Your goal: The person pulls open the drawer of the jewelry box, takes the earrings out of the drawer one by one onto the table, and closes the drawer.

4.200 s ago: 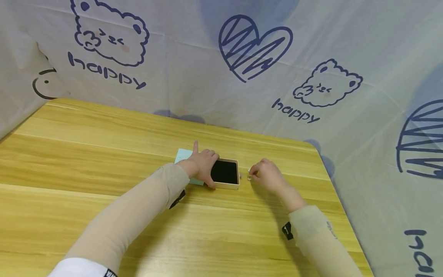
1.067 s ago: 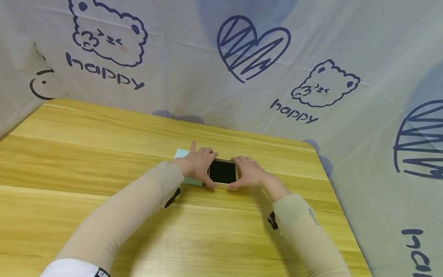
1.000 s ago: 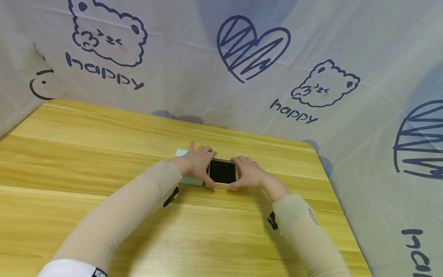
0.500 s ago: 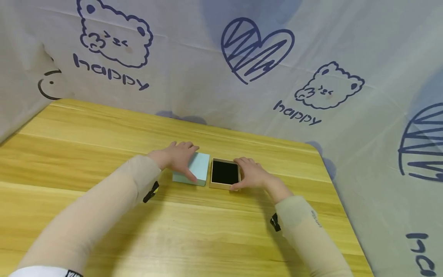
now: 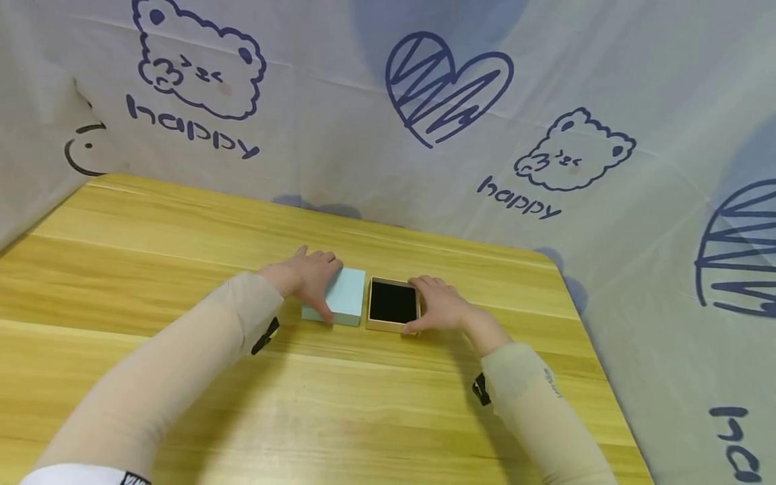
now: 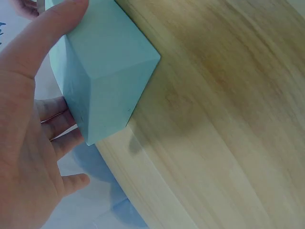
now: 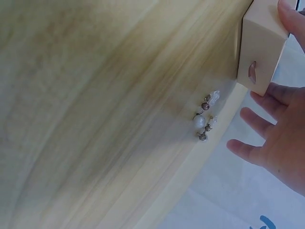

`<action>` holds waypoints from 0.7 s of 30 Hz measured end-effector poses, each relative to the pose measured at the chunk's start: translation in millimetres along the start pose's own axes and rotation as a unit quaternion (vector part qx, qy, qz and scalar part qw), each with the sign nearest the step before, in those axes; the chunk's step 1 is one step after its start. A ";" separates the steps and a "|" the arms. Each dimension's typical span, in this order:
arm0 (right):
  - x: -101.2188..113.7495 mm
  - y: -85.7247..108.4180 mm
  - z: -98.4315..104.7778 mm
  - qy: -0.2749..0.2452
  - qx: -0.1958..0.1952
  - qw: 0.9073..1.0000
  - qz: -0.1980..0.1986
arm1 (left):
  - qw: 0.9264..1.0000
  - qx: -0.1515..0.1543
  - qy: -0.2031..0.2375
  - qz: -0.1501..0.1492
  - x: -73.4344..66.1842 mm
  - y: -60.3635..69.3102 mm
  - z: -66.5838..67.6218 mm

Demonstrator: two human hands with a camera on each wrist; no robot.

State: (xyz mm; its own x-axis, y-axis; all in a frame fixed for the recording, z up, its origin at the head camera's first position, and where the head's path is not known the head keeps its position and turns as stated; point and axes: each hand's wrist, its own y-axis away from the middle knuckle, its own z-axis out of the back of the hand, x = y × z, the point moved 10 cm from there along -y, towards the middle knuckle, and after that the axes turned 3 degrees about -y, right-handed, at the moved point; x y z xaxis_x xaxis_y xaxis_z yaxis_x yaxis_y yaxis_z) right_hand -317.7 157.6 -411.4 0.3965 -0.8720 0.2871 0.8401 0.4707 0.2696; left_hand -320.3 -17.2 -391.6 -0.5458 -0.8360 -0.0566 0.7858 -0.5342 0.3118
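Note:
A light blue box lid [image 5: 346, 294] rests top up on the table. My left hand [image 5: 308, 279] grips its left end, thumb on the near side and fingers at the far side. Just to its right, a narrow gap away, stands an open beige box [image 5: 388, 327] with a black lining [image 5: 394, 301]. My right hand [image 5: 445, 305] holds that box by its right end, thumb in front and fingers behind. In the right wrist view, a small ribbon loop [image 7: 252, 72] sticks out of the box's end. Beaded jewelry with a pearl [image 7: 199, 122] lies near it on the table.
The wooden table [image 5: 339, 411] ends at the back against a white cloth [image 5: 339, 135] printed with bears, hearts and words. More cloth hangs along the right side. Dark straps [image 5: 265, 335] show at both wrists.
Earlier my right hand pinched something tiny right of the open box. It then moved to the box's end. My left hand has shifted left from the open box onto the blue lid.

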 end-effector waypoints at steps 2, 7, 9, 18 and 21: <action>-0.1 -0.9 -0.3 0.002 0.001 1.000 -0.001 | 1.000 0.003 0.002 0.001 0.0 -0.5 0.1; 0.7 -2.0 -0.2 0.012 0.006 1.000 0.001 | 1.000 0.017 0.018 0.005 -1.1 -1.6 0.6; 1.6 -2.5 0.2 0.017 0.007 1.000 0.003 | 0.999 0.020 0.028 0.009 -1.5 -1.3 1.1; 3.7 -5.6 1.2 0.037 -0.002 0.999 0.005 | 0.997 0.021 0.075 0.010 -2.5 0.0 -1.8; 4.0 -5.7 1.0 0.037 -0.006 0.999 0.007 | 0.997 0.019 0.078 0.011 -2.2 -0.1 -2.4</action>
State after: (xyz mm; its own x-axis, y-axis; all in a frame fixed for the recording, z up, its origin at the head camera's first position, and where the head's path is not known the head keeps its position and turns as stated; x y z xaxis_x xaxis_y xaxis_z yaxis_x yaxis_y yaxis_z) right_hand -321.3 151.6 -410.8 0.4339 -0.8734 0.2212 0.8386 0.4813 0.2552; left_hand -318.6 -15.6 -393.8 -0.4741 -0.8585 -0.1955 0.7840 -0.5127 0.3500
